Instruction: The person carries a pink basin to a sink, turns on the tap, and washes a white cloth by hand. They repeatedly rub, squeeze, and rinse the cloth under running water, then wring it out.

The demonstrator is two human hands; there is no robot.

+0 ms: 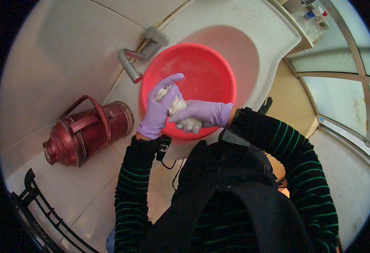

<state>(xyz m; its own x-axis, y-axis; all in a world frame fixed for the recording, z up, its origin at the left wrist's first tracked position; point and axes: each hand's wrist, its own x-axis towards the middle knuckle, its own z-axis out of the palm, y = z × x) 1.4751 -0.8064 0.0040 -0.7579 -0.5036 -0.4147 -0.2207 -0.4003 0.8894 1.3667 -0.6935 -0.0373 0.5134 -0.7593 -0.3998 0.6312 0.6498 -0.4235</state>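
Both hands wear light purple gloves and grip one whitish wet-looking cloth [177,105] over the near part of a red plastic basin [200,76]. My left hand [163,106] is closed around one end, its index finger pointing out over the basin; a bit of cloth shows between the fingers. My right hand [200,114] is closed on the other end, with the cloth bunched between the two hands. The basin rests on a white washbasin [276,31], partly over its bowl, and looks to hold some liquid.
A metal faucet [131,64] juts out left of the basin. Further left stands a dark red thermos flask [93,132] with a handle. A black rack [49,212] is at the lower left. Small bottles [313,14] sit on a shelf at the upper right, near frosted glass panels [336,95].
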